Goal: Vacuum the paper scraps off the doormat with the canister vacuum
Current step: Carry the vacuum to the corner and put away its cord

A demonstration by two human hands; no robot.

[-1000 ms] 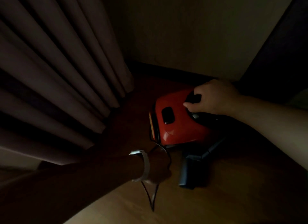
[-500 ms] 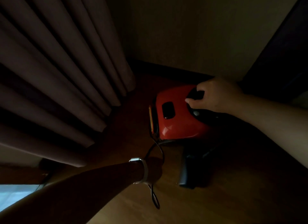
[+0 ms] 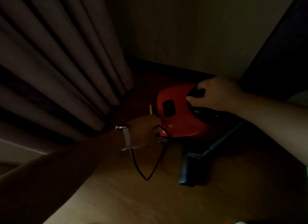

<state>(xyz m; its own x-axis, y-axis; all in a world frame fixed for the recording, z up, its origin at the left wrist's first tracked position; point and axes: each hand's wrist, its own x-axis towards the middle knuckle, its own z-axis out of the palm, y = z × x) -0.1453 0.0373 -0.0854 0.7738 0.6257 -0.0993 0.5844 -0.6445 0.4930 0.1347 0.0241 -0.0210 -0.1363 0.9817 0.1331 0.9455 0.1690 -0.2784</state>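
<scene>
A red canister vacuum sits on the wooden floor in a dim corner. My right hand grips the black handle on its top. At the vacuum's near left corner my left hand, with a white wristband, holds the black power cord. The cord hangs from that hand in a loop that lies on the floor. The black floor nozzle and its wand lie on the floor just in front of the vacuum. No doormat or paper scraps are in view.
Heavy curtains hang at the left, down to the floor beside the vacuum. A pale wall with a dark skirting board stands behind it. A dark panel closes the right side. Bare wooden floor stretches toward me.
My left hand has moved up and forward to the vacuum's near corner, bringing the cord with it; the loop on the floor has widened. My right hand stays on the handle.
</scene>
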